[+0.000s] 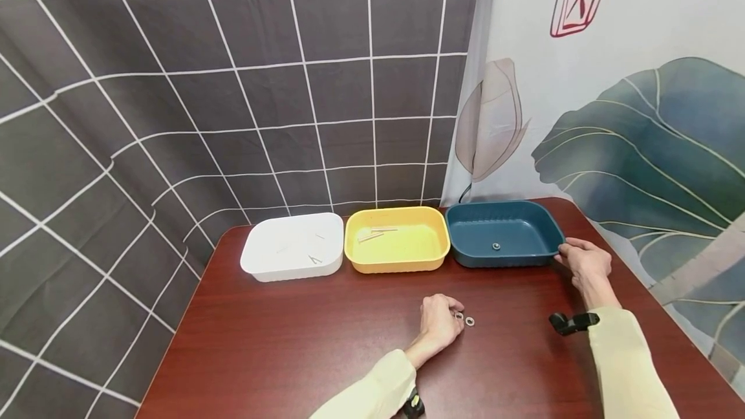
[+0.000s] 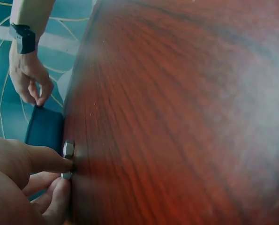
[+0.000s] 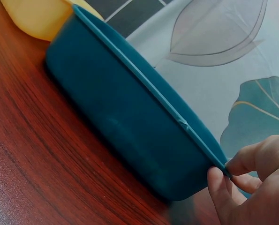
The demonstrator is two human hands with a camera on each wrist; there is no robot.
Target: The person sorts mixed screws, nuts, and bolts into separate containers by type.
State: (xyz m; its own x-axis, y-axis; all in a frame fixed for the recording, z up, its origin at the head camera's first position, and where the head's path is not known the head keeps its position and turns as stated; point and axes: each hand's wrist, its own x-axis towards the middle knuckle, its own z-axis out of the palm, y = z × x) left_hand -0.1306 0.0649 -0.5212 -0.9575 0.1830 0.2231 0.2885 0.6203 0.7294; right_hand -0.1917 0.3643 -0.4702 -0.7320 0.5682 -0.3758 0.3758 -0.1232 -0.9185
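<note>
Low over the table, my left hand (image 1: 440, 323) has its thumb and fingertips round a small metal nut (image 2: 66, 175). A second nut (image 1: 470, 321) lies on the wood just to the right of those fingertips. At the right, my right hand (image 1: 586, 264) pinches the rim of the blue tray (image 3: 116, 108) at its near right corner, the thumb and fingers on either side of the edge. One nut (image 1: 496, 246) sits on the floor of that tray.
Left of the blue tray stands a yellow tray (image 1: 401, 266) with a few thin copper-coloured pieces (image 1: 377, 235). A white tray (image 1: 291, 272) beyond it holds small thin metal pieces (image 1: 315, 259). Hanging cloths (image 1: 326, 96) close off the back of the reddish-brown table (image 1: 279, 341).
</note>
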